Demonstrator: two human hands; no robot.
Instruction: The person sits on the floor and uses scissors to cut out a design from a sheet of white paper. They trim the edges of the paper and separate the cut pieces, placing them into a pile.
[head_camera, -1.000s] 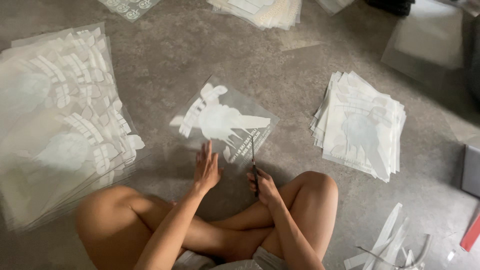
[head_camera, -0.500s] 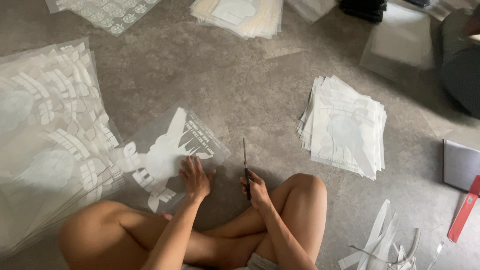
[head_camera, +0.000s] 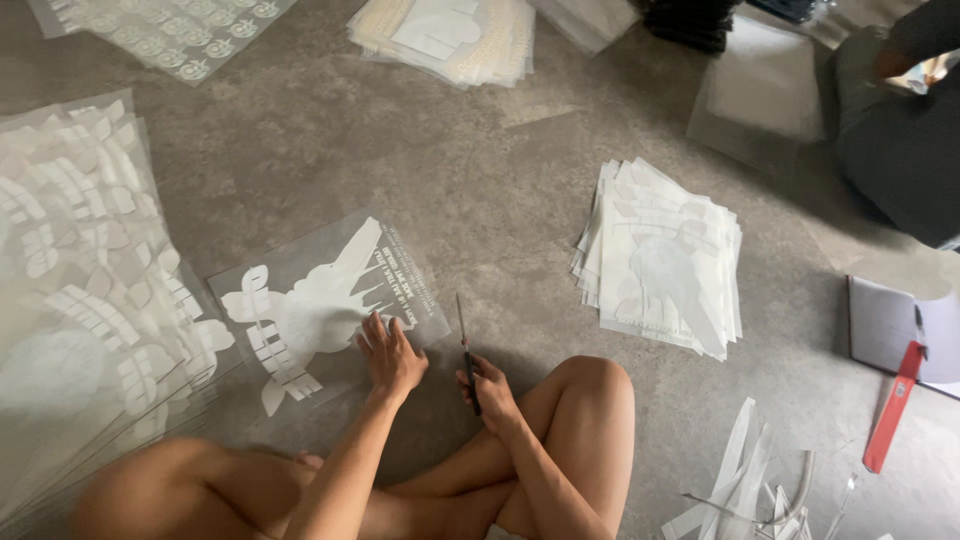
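Fingers first: your left hand (head_camera: 392, 358) lies palm down with its fingers (head_camera: 375, 330) spread flat, pressing the near edge of the clear square film sheet printed with a white antlered shape (head_camera: 325, 300), gripping nothing. That sheet rests on the grey speckled floor (head_camera: 470, 170) just ahead of your crossed legs, turned at a slant, its left corner touching the big stack beside it.

Sweeping from the left: a wide pile of clear film sheets with white leaf-like prints (head_camera: 80, 280) fans out along the left edge, and above it, at the top left, sits a sheet covered in rows of small round white designs (head_camera: 170, 30). Next comes your film sheet under the left hand. Top centre, a loose heap of cream and white sheets (head_camera: 450, 35) lies well away from you.

Now your right hand (head_camera: 488, 392): its fingers are curled closed around the dark handles of a pair of slim scissors (head_camera: 466, 350), blades together and pointing away from you, just right of the film sheet's corner, apart from it.

Further right, a neat stack of white square papers with a faint grey figure (head_camera: 665, 260) sits beyond your right knee. White cut-off strips (head_camera: 750, 480) litter the floor bottom right, with a red flat tool (head_camera: 893, 405) lying against an open white notebook (head_camera: 890, 325). Another person, dressed in dark clothes (head_camera: 900, 130), sits at the upper right.
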